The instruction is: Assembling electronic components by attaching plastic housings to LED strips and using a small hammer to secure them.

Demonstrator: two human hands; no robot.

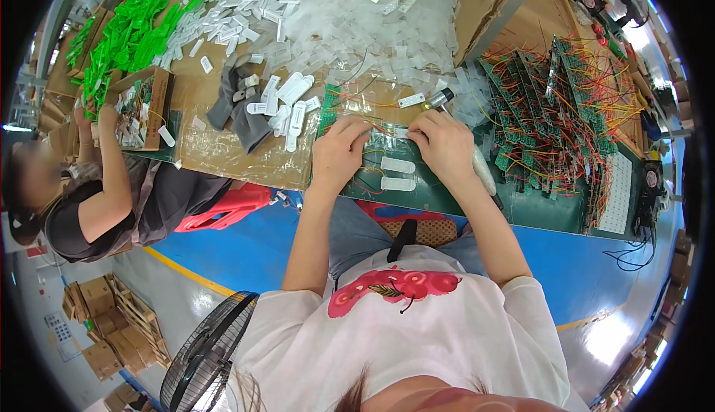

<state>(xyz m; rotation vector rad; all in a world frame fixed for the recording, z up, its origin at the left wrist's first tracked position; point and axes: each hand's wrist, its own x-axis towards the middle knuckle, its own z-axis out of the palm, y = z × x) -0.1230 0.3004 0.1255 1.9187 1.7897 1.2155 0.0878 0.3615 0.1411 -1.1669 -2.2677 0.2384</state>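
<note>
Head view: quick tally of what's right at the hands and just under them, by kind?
White oblong plastic shells lying just below the hands: 2
Metal-tipped hand tool by the right hand: 1
Wired green circuit board by the left hand: 1
Total: 4

Blue painted floor [246, 252] under the seat, yellow boundary line [186, 272] along it, grey concrete floor [153, 293] beyond. Long cardboard-covered table [223, 92] runs across the top of the view. Black wire-guard floor fan [205, 356] at lower left. Stacked brown cardboard boxes on wooden pallets [112, 322] far left. Bright glare at right edge [640, 36], more on the floor lower right [607, 337].
</note>
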